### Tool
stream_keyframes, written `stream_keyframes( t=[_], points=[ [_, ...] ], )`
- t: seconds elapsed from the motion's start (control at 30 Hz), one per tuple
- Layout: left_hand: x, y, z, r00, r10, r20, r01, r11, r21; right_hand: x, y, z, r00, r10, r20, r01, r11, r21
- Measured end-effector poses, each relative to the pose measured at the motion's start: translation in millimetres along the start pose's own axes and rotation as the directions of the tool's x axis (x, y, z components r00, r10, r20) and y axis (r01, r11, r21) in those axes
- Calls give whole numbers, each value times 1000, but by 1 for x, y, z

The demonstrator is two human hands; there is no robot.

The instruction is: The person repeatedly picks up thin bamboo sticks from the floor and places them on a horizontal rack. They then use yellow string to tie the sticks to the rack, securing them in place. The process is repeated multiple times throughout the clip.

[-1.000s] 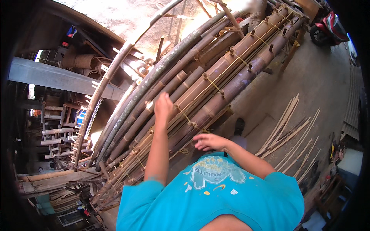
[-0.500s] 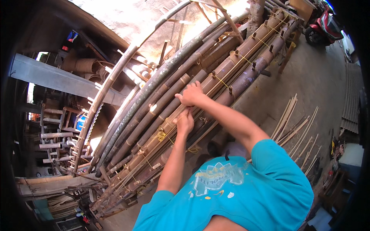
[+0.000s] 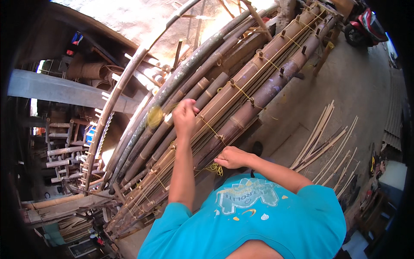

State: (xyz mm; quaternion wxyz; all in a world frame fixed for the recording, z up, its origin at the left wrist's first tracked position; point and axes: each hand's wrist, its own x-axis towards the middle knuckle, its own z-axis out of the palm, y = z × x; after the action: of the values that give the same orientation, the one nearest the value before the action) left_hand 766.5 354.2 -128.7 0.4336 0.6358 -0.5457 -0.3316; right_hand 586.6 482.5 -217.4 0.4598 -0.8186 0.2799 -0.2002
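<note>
Against the leaning bamboo poles (image 3: pixel 241 95), yellow cord (image 3: pixel 214 169) runs in thin lines from knot to knot, lashing the round, jointed stems side by side. One loose tangle hangs under the right hand (image 3: pixel 233 157), whose fingers curl shut on it, low at the poles' edge. Higher up, the left hand (image 3: pixel 184 117) is fisted round a strand, seemingly pulling it taut. Pale split strips (image 3: pixel 327 142) lie fanned on the concrete floor (image 3: pixel 353 77) nearby.
</note>
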Motion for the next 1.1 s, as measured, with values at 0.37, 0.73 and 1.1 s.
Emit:
stream_keyframes(
  t=[0.37, 0.73, 1.1],
  points=[
    [19, -83, -57, 990, 21, 137, -93, 836, 541, 5, -54, 78, 990, 108, 86, -127, 957, 260],
    [-148, -127, -148, 994, -58, 89, -5, 814, 581, 90, -128, 181, 585, 807, -75, 378, -190, 906],
    [-153, -133, -140, 977, 212, 26, -182, 762, 621, 145, -157, 146, 607, 539, -583, 519, 287, 805]
  ],
)
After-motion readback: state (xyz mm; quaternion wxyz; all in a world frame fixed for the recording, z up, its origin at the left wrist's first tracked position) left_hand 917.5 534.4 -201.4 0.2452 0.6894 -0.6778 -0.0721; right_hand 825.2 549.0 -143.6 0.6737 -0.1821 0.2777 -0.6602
